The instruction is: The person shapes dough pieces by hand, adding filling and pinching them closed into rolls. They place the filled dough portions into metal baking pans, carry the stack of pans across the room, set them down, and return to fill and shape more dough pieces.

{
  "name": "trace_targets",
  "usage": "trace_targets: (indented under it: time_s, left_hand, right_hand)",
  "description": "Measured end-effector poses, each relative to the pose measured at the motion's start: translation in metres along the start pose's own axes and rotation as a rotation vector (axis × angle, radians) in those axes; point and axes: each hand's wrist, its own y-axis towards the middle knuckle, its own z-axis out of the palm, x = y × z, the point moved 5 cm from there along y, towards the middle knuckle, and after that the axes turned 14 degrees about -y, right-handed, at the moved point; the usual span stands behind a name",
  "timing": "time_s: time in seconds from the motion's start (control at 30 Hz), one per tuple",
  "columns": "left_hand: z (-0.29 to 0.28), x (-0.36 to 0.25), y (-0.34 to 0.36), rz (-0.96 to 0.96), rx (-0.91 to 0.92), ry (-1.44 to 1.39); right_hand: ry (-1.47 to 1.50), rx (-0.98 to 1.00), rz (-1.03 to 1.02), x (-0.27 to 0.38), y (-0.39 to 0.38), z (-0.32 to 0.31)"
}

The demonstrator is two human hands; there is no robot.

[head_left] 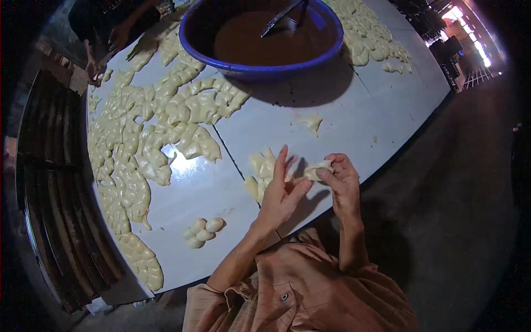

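Observation:
A pale, thin piece of dough (313, 172) is pinched between the thumb and fingers of my right hand (344, 185) above the table's near edge. My left hand (281, 195) is just beside it, fingers stretched out and thumb apart; it appears to hold nothing. Partly behind my left hand, several flattened dough pieces (262, 166) lie together on the white tabletop (287, 124). Closer to the near left, a small cluster of round dough balls (201, 233) rests on the same surface. One loose dough scrap (313, 124) lies farther out, beyond my hands.
A large blue basin (260, 69) of brown liquid stands at the far side, a dark-handled tool (279, 21) leaning in it. Flattened dough pieces (160, 110) cover the table's left side. Dark ridged trays (58, 221) stand beyond the left edge. Another person's hand (93, 72) is at the far left.

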Motion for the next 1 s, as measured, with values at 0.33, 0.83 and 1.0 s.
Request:
trace_targets:
  time_s: [0.33,0.83,1.0]
  left_hand:
    - [0.023,-0.051,0.043,0.770,0.086,0.264]
    - [-0.079,-0.092,0.017,0.032,-0.250,0.125]
    - [-0.089,-0.096,0.002,-0.019,-0.244,0.218]
  right_hand:
    - [0.478,0.245,0.128,0.047,0.028,0.079]
    - [-1.088,0.509,-0.274,0.128,0.283,0.147]
    - [-1.468,0.853,-0.318,0.095,0.293,0.157]
